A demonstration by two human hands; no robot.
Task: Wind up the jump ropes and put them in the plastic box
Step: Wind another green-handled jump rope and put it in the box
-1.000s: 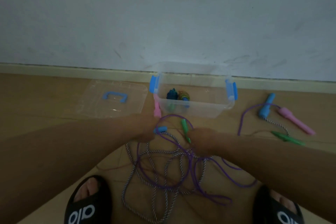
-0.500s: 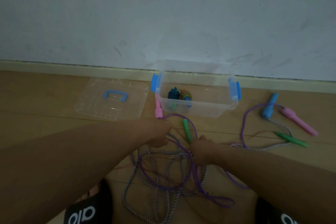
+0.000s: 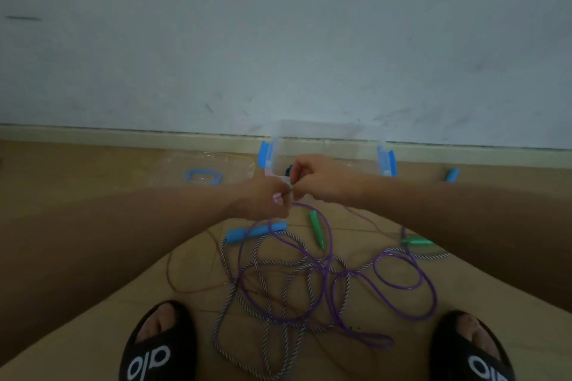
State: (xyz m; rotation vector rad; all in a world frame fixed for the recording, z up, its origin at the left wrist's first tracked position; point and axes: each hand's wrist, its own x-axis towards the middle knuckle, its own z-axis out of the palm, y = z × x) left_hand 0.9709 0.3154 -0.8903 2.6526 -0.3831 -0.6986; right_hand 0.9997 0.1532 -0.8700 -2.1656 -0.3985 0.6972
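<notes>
Pink handle (image 3: 277, 197): pinched in left hand (image 3: 266, 199), right hand (image 3: 318, 178) pinching just beside; plastic box (image 3: 383, 161) directly behind; tangled ropes (image 3: 297, 281) below, nearer.

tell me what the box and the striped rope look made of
Plastic box: looks like clear glossy plastic, since the wall shows through it, with opaque blue clips. Striped rope: seems braided cord, matte, with a twisted two-tone pattern, though dim light leaves the fibre unclear.

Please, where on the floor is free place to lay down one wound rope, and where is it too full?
Bare floor shows right of the plastic box, before the far blue handle. Another bare strip lies left of the clear lid. Between the sandals, tangled ropes crowd everything.
</notes>
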